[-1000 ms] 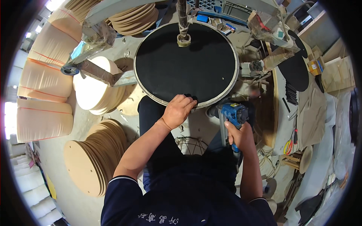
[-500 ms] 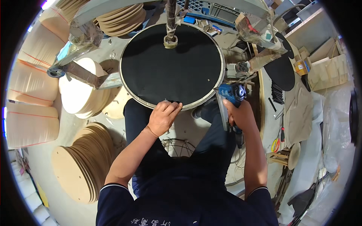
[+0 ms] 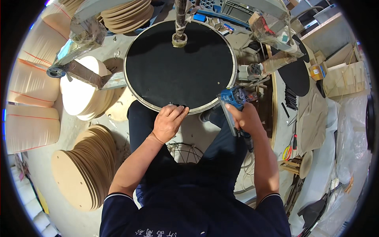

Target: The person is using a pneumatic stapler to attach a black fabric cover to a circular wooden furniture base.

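Note:
In front of me stands a round seat panel covered in black fabric [image 3: 177, 71], with a pale rim [image 3: 138, 102] around it. My left hand [image 3: 169, 121] is at the panel's near edge, its fingers closed on a gathered bit of the black fabric just inside the rim. My right hand [image 3: 248, 118] grips a blue air stapler [image 3: 232, 96] beside the rim's near right. Its nose is close to the rim; whether they touch I cannot tell. What lies under my left fingertips is mostly hidden.
A wrapped post [image 3: 180, 23] meets the panel's far part. Wrapped frame arms [image 3: 83, 75] flank it. Stacks of round wooden boards [image 3: 75, 173] stand at the left. On the right-hand bench lie black strips [image 3: 290, 98], yellow-handled scissors [image 3: 287, 152] and brown fabric [image 3: 310, 122].
The stapler in my right hand has shifted left, closer to the rim, and tilted a little. My left hand keeps its hold, having moved only slightly.

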### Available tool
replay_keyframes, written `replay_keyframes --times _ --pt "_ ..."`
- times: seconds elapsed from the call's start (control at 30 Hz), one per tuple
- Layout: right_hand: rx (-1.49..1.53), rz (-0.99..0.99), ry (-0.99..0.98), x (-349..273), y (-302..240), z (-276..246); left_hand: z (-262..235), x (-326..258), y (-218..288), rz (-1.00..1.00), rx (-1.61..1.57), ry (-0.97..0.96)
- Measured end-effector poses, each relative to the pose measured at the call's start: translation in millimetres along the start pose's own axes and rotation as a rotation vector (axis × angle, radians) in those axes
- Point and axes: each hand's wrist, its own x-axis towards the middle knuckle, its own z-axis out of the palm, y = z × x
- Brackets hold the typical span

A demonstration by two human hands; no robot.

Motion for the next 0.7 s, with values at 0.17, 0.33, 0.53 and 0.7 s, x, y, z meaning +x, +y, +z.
replay_keyframes --times 0.17,0.33,0.53,0.7 --pt "-0.073 -0.040 0.008 0.3 2.5 2.5 -1.6 0.0 0.6 -0.008 -0.004 -0.006" --pt "0.042 -0.031 0.017 -9.1 3.1 17.8 1.3 0.2 1.7 -0.001 -0.011 0.010" --pt "0.093 -0.048 -0.028 -20.4 -9.5 30.9 3.1 3.5 3.7 -0.006 -0.004 -0.001" --pt "0.010 -0.186 0.043 -20.6 5.9 41.3 7.6 4.5 6.4 -0.013 -0.015 0.014"
